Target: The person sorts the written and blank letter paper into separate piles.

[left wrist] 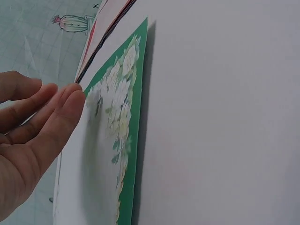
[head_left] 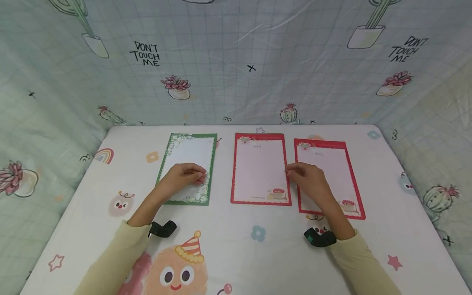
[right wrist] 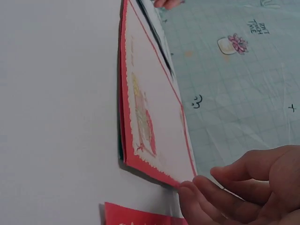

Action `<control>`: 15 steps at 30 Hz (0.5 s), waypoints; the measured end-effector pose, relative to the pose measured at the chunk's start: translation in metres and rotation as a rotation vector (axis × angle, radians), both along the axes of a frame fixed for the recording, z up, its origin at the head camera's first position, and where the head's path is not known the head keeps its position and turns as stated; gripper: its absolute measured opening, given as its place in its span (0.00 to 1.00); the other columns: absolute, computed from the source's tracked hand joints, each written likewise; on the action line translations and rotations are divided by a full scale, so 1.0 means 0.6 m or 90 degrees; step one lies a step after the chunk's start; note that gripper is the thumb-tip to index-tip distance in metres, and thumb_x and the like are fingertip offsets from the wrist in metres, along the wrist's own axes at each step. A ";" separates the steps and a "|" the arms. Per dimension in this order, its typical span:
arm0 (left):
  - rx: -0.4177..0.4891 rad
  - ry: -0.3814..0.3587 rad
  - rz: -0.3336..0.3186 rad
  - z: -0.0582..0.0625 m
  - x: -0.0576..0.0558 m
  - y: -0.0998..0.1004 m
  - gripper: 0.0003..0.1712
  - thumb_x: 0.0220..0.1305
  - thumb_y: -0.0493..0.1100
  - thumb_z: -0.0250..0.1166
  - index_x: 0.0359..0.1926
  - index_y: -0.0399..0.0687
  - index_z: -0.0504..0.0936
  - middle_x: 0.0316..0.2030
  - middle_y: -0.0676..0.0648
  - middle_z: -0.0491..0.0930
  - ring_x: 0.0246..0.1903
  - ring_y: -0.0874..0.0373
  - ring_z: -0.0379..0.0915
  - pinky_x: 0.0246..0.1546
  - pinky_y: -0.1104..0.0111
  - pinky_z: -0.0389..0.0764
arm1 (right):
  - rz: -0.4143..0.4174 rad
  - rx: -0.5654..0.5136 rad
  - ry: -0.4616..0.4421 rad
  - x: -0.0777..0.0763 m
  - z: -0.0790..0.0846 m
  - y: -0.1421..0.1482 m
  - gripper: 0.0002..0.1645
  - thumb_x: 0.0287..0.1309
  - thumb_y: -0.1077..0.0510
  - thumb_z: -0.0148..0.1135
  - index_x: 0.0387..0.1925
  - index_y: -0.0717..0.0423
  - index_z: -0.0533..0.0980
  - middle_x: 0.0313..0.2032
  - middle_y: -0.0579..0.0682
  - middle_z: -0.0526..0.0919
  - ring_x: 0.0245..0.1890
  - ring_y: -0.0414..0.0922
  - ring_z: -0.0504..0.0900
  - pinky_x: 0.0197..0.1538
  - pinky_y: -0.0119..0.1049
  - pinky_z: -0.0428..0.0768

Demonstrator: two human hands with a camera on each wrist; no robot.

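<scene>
A green-bordered sheet of paper (head_left: 189,149) with white flowers lies at the left, and my left hand (head_left: 186,176) is over its middle. In the left wrist view the left fingers (left wrist: 70,103) are loosely bent beside the sheet's far edge, with nothing between them. A red-bordered stack of paper (head_left: 258,172) lies in the middle. My right hand (head_left: 307,178) has its fingertips right at that stack's right edge; in the right wrist view the fingers (right wrist: 229,201) are slightly bent there. The right forearm and hand partly cover a second red-bordered sheet (head_left: 328,164).
All the papers lie on a white tabletop (head_left: 236,254) printed with cartoon figures, stars and flowers. Pale green grid-patterned cloth (head_left: 217,61) hangs behind and at both sides. Black wrist cameras (head_left: 164,228) are strapped to both wrists, below light yellow sleeves (head_left: 114,254).
</scene>
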State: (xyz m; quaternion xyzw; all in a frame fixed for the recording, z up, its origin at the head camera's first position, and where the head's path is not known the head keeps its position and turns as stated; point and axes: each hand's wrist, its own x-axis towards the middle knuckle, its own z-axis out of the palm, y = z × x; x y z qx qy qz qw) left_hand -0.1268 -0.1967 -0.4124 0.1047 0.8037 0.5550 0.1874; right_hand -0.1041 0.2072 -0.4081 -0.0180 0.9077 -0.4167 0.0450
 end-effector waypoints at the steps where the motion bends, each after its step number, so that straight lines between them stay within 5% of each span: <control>1: 0.009 -0.005 -0.003 -0.003 -0.001 0.005 0.15 0.76 0.34 0.58 0.56 0.26 0.78 0.50 0.30 0.83 0.50 0.43 0.83 0.51 0.63 0.86 | -0.001 -0.001 -0.003 0.001 -0.002 0.001 0.19 0.71 0.56 0.62 0.59 0.59 0.80 0.54 0.59 0.85 0.56 0.59 0.81 0.55 0.54 0.85; 15: 0.034 -0.015 0.025 -0.020 -0.009 0.099 0.22 0.76 0.35 0.56 0.67 0.31 0.69 0.55 0.34 0.81 0.55 0.44 0.80 0.56 0.61 0.83 | -0.035 -0.013 -0.054 0.010 -0.008 0.008 0.23 0.69 0.55 0.63 0.61 0.61 0.78 0.52 0.61 0.85 0.49 0.55 0.86 0.56 0.51 0.84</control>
